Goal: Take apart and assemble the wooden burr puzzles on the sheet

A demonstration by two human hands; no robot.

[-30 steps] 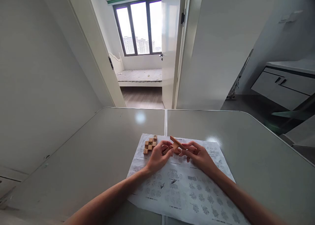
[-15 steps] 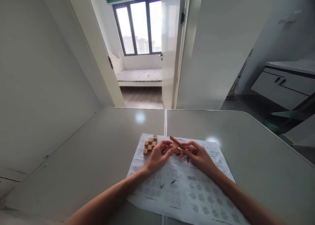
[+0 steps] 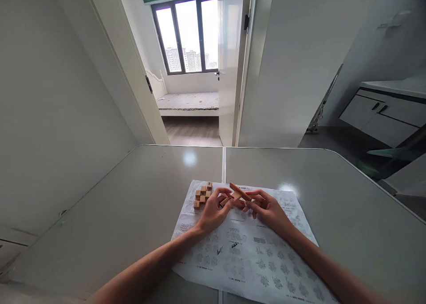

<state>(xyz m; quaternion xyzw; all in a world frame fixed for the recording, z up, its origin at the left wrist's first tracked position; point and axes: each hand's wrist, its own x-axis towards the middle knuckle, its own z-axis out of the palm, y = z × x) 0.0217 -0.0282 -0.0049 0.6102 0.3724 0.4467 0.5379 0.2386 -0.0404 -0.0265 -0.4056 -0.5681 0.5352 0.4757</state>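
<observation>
My left hand (image 3: 214,208) is closed in a pinch on a small wooden piece (image 3: 225,202), its fingertips at the middle of the paper's upper part. My right hand (image 3: 264,206) pinches the lower right end of a longer wooden stick (image 3: 240,191), which slants up to the left. The two pieces cross and seem to touch between my fingers; how they fit is hidden. Beneath them, partly covered by my hands, more wood shows. Several small wooden blocks (image 3: 203,193) sit in a cluster just left of my left hand, on the printed paper sheet (image 3: 239,242).
The sheet, with puzzle-like line drawings, lies across the seam of a glossy grey table (image 3: 143,193). Beyond the table's far edge stand an open white door (image 3: 229,64) and a bed (image 3: 189,101). A white cabinet (image 3: 379,115) is at the right.
The wooden piece at my left fingertips has shifted slightly against the slanting stick. Both hands stay almost in place, and the block cluster is unchanged.
</observation>
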